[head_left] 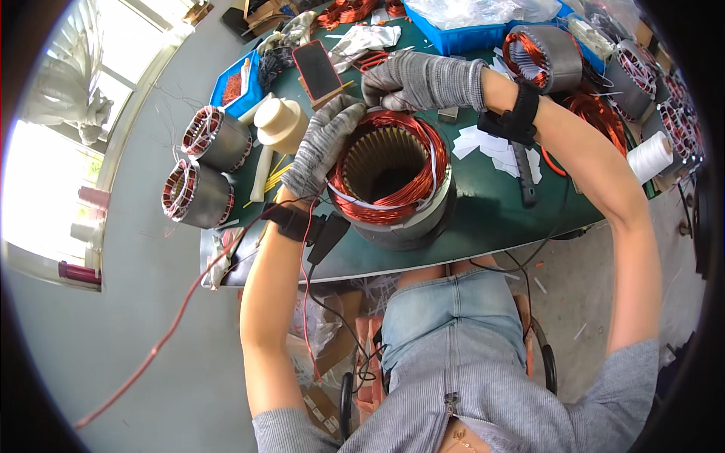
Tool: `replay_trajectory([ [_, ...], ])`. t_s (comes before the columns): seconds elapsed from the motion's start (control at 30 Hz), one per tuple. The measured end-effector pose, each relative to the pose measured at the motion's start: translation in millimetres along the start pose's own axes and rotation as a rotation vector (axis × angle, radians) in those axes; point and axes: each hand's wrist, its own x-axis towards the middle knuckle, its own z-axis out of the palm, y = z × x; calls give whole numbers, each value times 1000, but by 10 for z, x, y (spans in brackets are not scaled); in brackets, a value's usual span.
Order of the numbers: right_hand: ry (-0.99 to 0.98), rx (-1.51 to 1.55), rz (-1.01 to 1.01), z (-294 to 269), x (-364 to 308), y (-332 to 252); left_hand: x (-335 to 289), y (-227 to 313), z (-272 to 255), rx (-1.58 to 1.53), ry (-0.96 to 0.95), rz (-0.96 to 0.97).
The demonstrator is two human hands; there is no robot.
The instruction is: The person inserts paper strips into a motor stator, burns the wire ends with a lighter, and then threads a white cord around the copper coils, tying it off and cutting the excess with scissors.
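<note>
A motor stator (419, 228) stands upright on the green table in front of me, its round bore facing up. Around its top lies a thick ring of red-brown copper winding (389, 211), with white sleeving or cord along parts of it. At the far left of the ring, my left hand (326, 140), in a grey knitted glove, has its fingers pressed together against the winding. My right hand (408, 81), gloved alike, is curled just beyond the far rim, close to the left fingertips. What either hand pinches is hidden by the gloves.
Two finished stators (198, 195) stand at left beside a cream plastic pot (281, 124). A phone (317, 69) leans behind my left hand. White paper slips (495, 151), a dark-handled tool (524, 177) and a white thread spool (649, 157) lie right. Another stator (563, 60) sits far right, near blue trays (461, 39).
</note>
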Motion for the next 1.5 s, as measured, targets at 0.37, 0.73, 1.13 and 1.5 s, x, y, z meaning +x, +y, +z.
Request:
replay_trajectory([
  [0.37, -132, 336, 272, -7, -12, 89, -36, 78, 87, -60, 25, -38],
  [0.73, -12, 309, 239, 118, -76, 181, 29, 31, -7, -6, -39, -40],
  [1.13, 52, 768, 700, -26, -983, -62, -369, 279, -54, 58, 19, 6],
  [1.5, 421, 611, 227, -547, -292, -332, -484, 903, -153, 518, 108, 397],
])
